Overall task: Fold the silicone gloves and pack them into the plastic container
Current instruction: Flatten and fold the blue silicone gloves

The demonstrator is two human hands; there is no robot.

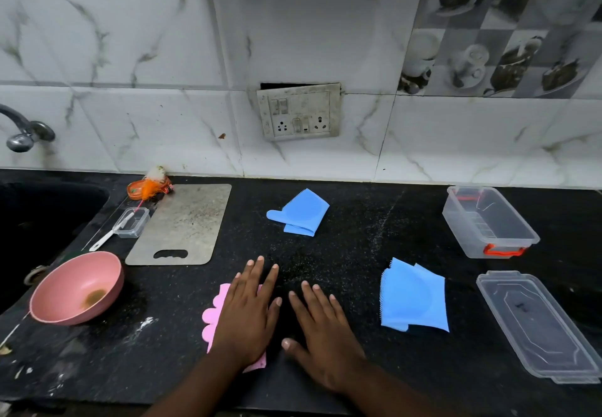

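A pink silicone glove (212, 317) lies near the counter's front edge, mostly hidden under my left hand (249, 310), which presses flat on it with fingers spread. My right hand (321, 332) rests flat on the bare black counter beside it, holding nothing. A folded blue glove (413, 297) lies to the right of my hands. Another blue glove (301, 213), folded over, sits farther back in the middle. The clear plastic container (488, 221) with an orange clasp stands open at the back right. Its clear lid (537, 325) lies in front of it.
A pink bowl (76, 288) sits at the left front beside a dark sink (42, 221). A grey cutting board (182, 224), a small clear box (133, 222) and an orange item (148, 188) lie behind it. A wall socket (298, 111) is on the tiles.
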